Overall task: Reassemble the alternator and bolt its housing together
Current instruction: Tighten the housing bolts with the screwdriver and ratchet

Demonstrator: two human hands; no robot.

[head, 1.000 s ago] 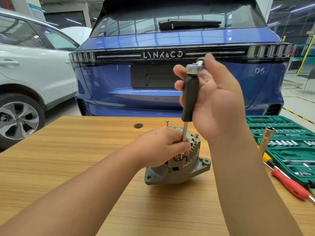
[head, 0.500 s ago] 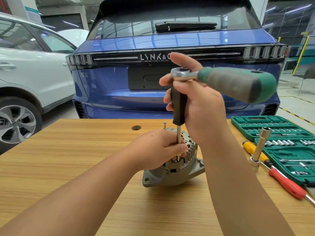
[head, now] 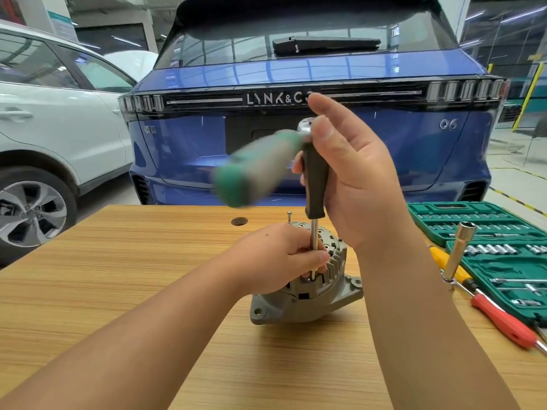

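Grey cast-aluminium alternator [head: 307, 294] sits on the wood-grain tabletop [head: 118, 276], directly below your right hand [head: 352, 179] and under your left hand [head: 281, 258]. Black-handled extension driver [head: 316, 179] stands vertical, tip down in the housing beside your left fingers. Right hand wraps the driver handle; left pinches the steel shank, steadying it. Green ratchet handle [head: 257, 167] sticks out left, blurred. Green socket case [head: 485, 232] is right of your right forearm; blue car [head: 296, 69] beyond.

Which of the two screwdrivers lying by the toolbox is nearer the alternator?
The yellow-handled screwdriver; it lies closer to the alternator than the red-handled screwdriver, which lies farther right.
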